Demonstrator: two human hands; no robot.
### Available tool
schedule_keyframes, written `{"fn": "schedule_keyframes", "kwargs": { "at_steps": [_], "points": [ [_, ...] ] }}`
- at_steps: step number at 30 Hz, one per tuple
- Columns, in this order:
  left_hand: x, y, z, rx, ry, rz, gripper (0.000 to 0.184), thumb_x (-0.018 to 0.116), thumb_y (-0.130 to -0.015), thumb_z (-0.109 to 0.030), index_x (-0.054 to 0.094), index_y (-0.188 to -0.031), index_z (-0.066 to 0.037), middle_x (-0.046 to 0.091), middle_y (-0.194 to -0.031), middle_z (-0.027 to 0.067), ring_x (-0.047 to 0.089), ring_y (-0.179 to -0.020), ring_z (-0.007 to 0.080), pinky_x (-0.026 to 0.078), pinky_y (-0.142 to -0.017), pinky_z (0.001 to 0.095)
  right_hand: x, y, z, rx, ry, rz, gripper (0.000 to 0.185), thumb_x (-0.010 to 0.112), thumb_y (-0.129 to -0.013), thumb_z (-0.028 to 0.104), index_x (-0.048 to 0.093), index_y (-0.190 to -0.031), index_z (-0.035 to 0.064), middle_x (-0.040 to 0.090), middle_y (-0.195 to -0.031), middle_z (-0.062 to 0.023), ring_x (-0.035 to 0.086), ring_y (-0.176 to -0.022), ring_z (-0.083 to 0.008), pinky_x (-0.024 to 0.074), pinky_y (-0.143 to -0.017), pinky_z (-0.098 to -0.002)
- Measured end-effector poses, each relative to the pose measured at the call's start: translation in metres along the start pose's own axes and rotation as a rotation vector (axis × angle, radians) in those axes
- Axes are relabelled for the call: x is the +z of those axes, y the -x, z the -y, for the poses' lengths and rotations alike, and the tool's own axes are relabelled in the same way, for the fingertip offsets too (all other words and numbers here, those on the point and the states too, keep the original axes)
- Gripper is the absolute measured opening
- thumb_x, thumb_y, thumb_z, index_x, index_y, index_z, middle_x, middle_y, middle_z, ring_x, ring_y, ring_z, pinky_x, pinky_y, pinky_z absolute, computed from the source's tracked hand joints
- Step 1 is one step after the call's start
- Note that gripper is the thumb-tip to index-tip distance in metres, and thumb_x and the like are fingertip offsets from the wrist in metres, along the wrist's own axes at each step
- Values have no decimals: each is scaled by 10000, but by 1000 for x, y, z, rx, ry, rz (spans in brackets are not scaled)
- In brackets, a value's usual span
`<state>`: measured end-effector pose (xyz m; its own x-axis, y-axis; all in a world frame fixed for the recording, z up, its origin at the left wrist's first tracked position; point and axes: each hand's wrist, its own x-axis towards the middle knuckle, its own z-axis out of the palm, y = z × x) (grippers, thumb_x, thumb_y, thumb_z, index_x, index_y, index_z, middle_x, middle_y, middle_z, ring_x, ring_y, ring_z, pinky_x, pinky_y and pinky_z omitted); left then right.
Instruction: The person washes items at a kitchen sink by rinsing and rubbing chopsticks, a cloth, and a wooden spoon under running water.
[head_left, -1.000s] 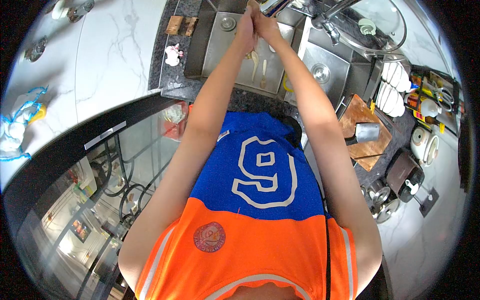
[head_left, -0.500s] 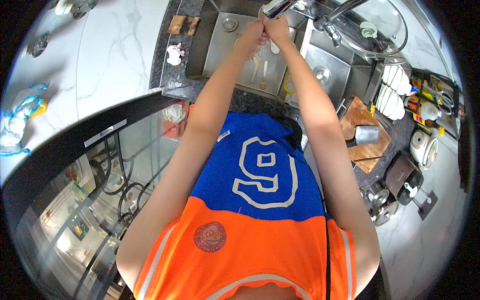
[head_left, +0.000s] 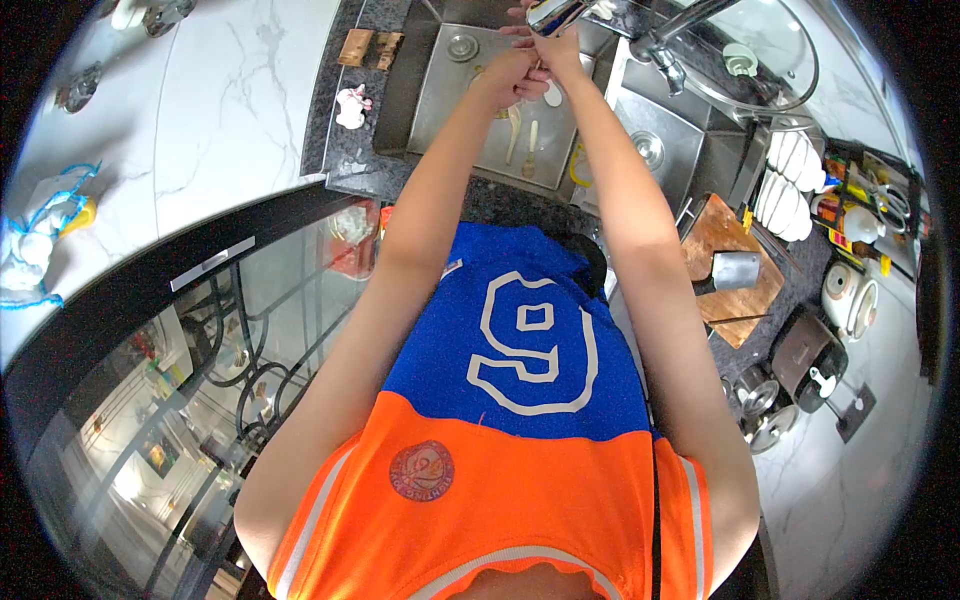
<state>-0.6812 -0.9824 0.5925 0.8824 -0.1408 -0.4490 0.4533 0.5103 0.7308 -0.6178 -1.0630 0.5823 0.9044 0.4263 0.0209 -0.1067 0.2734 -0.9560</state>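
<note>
Both hands are over the left sink basin (head_left: 480, 130), below the chrome faucet (head_left: 555, 15). My left hand (head_left: 515, 77) has its fingers curled near my right wrist; whether it holds anything cannot be made out. My right hand (head_left: 545, 42) reaches up beside the faucet head with its fingers spread, partly hidden behind the faucet. No object shows in it. Beneath them in the basin lie a curved pale utensil (head_left: 515, 133), a light-handled utensil (head_left: 533, 135) and a white spoon (head_left: 553, 94).
Right of the hands are a second basin (head_left: 665, 150), a glass lid (head_left: 780, 50), white dishes (head_left: 785, 180) and a cutting board (head_left: 735, 300) with a cleaver (head_left: 735, 270). Wooden blocks (head_left: 355, 47) and a small figurine (head_left: 352, 107) stand on the left counter.
My hands have come slightly apart. My left hand has moved down towards me, and the fingers of my right hand now show spread beside the faucet.
</note>
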Motion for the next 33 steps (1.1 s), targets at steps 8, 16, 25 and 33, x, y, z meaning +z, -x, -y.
{"fn": "schedule_keyframes", "kwargs": {
  "at_steps": [8,16,25,33],
  "points": [
    [-4,4,14,-69,179,-33,221,446,-873,-218,377,-685,-122,317,-501,-29,229,-377,55,149,-342,204,-9,-27,-42,-116,474,-72,241,677,-716,237,642,-698,0,644,-678,-94,615,-615,-147,475,-564,-317],
    [-10,-4,20,460,61,-498,133,449,-847,-154,474,-969,-108,545,-783,27,527,-557,109,422,-433,237,10,6,-21,289,134,-9,489,616,-747,474,629,-740,-15,600,-686,-89,564,-576,-155,448,-463,-299],
    [-5,-27,8,657,-128,-457,195,540,-811,-204,529,-925,-46,546,-745,35,517,-654,96,427,-482,251,5,5,-10,407,-47,180,131,430,-882,145,504,-793,84,439,-558,23,353,-389,-52,255,-333,-189],
    [-3,-26,-19,544,-188,-359,151,483,-839,-164,549,-865,-31,554,-702,39,508,-576,95,416,-473,248,7,8,19,580,-111,194,137,382,-913,201,398,-800,125,331,-544,73,297,-418,-18,228,-345,-164]
  ]
}}
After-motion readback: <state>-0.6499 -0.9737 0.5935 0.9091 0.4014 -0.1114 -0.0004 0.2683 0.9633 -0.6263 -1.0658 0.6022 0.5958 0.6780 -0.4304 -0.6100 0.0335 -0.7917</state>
